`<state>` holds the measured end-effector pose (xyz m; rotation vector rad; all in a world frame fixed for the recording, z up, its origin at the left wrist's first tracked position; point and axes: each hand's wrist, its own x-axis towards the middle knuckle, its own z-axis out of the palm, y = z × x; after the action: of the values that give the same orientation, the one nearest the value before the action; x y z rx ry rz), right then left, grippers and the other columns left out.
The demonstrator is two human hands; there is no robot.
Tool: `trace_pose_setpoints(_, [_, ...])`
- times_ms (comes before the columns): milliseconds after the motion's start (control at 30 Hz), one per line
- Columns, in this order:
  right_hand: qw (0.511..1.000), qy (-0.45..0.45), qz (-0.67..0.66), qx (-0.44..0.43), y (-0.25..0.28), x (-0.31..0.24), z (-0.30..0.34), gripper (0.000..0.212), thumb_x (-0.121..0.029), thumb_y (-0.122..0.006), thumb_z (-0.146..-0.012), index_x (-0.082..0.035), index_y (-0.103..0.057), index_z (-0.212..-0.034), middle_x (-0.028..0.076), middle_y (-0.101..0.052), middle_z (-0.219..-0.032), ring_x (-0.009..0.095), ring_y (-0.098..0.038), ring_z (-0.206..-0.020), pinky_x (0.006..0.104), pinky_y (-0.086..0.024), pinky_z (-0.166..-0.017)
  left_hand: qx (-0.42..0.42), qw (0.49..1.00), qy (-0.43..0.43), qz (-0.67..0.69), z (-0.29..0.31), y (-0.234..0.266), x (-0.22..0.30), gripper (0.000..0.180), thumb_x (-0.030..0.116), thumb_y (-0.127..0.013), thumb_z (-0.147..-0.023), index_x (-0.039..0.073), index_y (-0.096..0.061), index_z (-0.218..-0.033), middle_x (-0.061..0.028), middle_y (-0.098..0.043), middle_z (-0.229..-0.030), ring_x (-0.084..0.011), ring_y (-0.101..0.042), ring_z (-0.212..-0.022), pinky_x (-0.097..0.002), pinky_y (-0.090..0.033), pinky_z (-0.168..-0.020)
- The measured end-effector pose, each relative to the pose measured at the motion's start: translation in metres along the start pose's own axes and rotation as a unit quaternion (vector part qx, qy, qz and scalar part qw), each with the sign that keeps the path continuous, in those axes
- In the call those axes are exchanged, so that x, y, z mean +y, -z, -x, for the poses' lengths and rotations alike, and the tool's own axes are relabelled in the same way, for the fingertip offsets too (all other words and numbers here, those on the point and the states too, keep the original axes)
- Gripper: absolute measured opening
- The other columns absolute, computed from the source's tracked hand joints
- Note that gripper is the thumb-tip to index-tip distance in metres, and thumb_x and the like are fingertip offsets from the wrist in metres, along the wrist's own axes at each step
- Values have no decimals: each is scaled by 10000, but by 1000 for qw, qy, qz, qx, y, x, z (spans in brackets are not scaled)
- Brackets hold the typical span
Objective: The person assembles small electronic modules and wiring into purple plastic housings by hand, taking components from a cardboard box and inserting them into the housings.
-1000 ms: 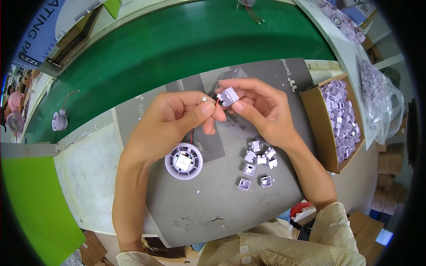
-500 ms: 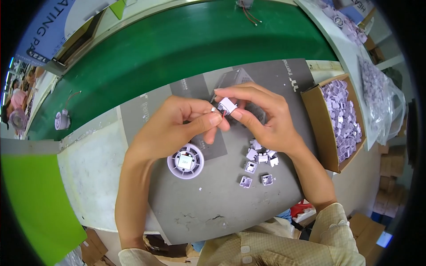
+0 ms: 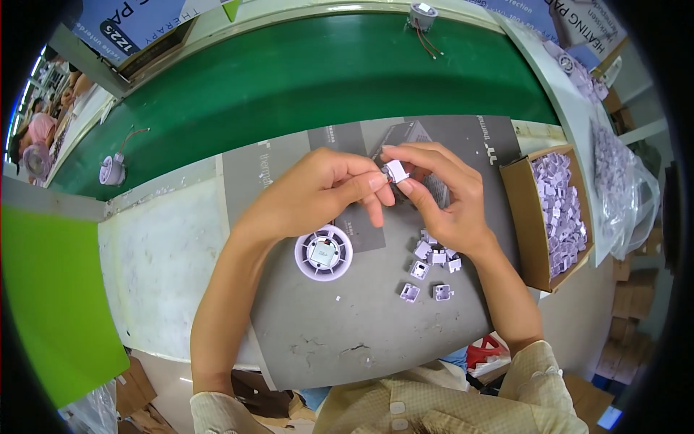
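Above the grey mat, my right hand [image 3: 448, 195] pinches a small pale-lilac plastic housing [image 3: 397, 171] between thumb and fingers. My left hand [image 3: 329, 189] is closed at the housing's left side, thumb and forefinger pressed together on thin wires that are mostly hidden by the fingertips. Below the left hand, a round lilac spoked fan-like part [image 3: 323, 252] lies on the mat, a pale square plate at its centre. Several loose lilac housings [image 3: 437, 257] are grouped below my right hand, some with their hollow side up.
A cardboard box [image 3: 522, 217] full of lilac housings stands at the right, beside a clear plastic bag [image 3: 636, 195]. Across the back runs a green belt [image 3: 289, 76], carrying a wired round part [image 3: 112, 169] at left and another wired part [image 3: 422, 17] at the far edge.
The whole view has shifted a little. My left fingertips have closed in against the housing, covering the red wire and small white tip that showed before. The right hand keeps its pinch.
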<state>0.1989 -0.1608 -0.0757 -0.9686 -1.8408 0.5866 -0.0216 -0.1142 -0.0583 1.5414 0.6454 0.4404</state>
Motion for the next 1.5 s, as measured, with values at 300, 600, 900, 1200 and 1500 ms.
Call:
trace_pose_setpoints(300, [999,1,-9,-45,5,-2,0,391,73,-667,-833,-40,-703,-1206,136,-705,-1070,218,-670,-861,307,-550,-702,18,997,24,-73,3,-5,10,256,185,-553,-1038,-9,-699,-956,-73,-722,-757,-101,-659,-734,-244,-481,-701])
trace_pose_setpoints(600, [1000,-2,0,-20,3,2,1,337,40,-701,-828,-58,-714,-1150,108,-694,-1027,212,-660,-834,308,-542,-687,145,986,25,-83,1,-17,7,167,164,-689,-960,1,-669,-928,-65,-728,-794,-90,-660,-776,-255,-491,-693])
trace_pose_setpoints(900, [998,-34,-24,-52,3,6,0,307,-25,-754,-804,-68,-716,-1105,79,-684,-1012,217,-652,-827,327,-528,-701,70,985,134,-80,5,-5,10,199,177,-699,-953,-17,-696,-907,-84,-729,-883,-82,-655,-802,-259,-501,-676])
trace_pose_setpoints(1200, [996,25,58,-64,6,14,5,374,9,-786,-705,-86,-734,-1064,68,-658,-1179,291,-554,-1118,410,-480,-946,65,815,130,-562,57,-47,63,728,585,-823,-633,44,-640,-1084,-116,-654,-866,-327,-670,-842,-425,-520,-691])
trace_pose_setpoints(1500, [987,12,86,-133,7,20,8,284,-48,-779,-726,-74,-710,-1000,68,-643,-1085,292,-533,-1144,429,-419,-995,6,862,33,-505,34,-24,34,593,205,-872,-613,89,-639,-1145,-106,-681,-1032,-323,-638,-955,-407,-528,-823])
